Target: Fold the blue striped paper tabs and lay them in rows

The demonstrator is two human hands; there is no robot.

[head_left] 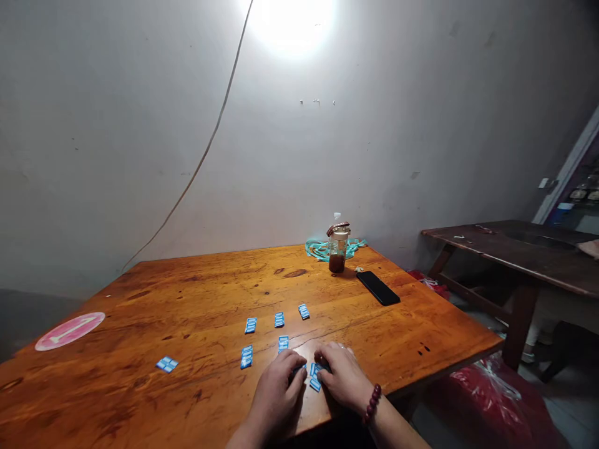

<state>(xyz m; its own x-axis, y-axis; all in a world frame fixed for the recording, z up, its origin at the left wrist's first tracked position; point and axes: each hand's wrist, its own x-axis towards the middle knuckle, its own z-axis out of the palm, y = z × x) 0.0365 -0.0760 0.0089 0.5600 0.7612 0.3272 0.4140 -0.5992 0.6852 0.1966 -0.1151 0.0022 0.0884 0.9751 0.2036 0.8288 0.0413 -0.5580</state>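
Head view, looking down at a glossy orange-brown wooden table (219,287) against a grey wall. The one clear mark is a round pink sticker (70,331) at the table's left edge, bearing a white figure that looks like a 1. Small blue-and-white pieces (246,356) lie on the wood in short overlapping rows, two at the back left of the hands and others nearer them; their printing is too small to read. Four more form a flat diamond (167,364) farther left. At the near edge, the left hand (281,374) is half curled, thumb and fingers close around a mostly hidden blue piece. The right hand (344,374), a dark red bead bracelet (372,403) at its wrist, curves its fingers down onto loose pieces between the hands. Beyond stand a bottle of dark contents (337,255), teal straps (318,250) beside it, and a black phone (378,287) to the right.
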